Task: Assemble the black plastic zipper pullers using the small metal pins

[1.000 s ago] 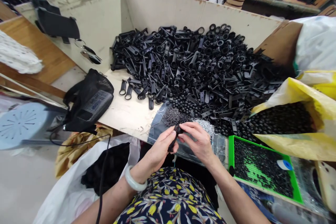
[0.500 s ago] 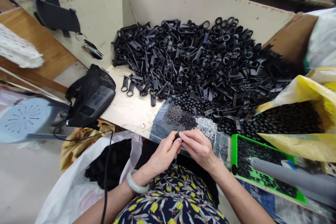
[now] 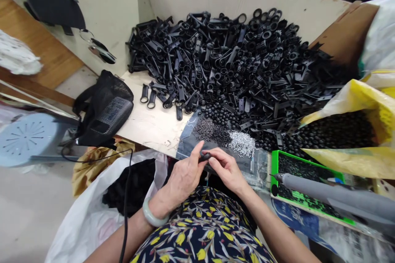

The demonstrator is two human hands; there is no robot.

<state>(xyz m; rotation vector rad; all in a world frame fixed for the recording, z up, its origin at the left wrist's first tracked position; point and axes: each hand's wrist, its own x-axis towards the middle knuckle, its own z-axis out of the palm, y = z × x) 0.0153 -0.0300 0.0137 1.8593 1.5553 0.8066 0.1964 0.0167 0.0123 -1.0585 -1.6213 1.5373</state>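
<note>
A small black plastic part [image 3: 205,157] sits between my two hands, close to the table's front edge. My left hand [image 3: 187,172] grips it, with one finger raised above it. The fingertips of my right hand [image 3: 226,168] are pinched at the part's right end. Just beyond my hands lie a heap of silvery pins [image 3: 242,143] and a heap of small dark brownish pieces [image 3: 204,129], both on a dark blue cloth [image 3: 187,146]. Round black beads [image 3: 220,117] lie behind them. Most of the held part is covered by my fingers.
A big pile of black plastic parts [image 3: 212,57] fills the walled tabletop. At the right are a green tray [image 3: 274,172] of tiny black pieces, a grey cylindrical tool [image 3: 311,187] and a yellow bag [image 3: 342,100]. A black mesh bag [image 3: 108,107] lies at the left.
My left hand has turned, and one of its fingers now points up. The black part lies more level between my hands. The whole view has shifted slightly.
</note>
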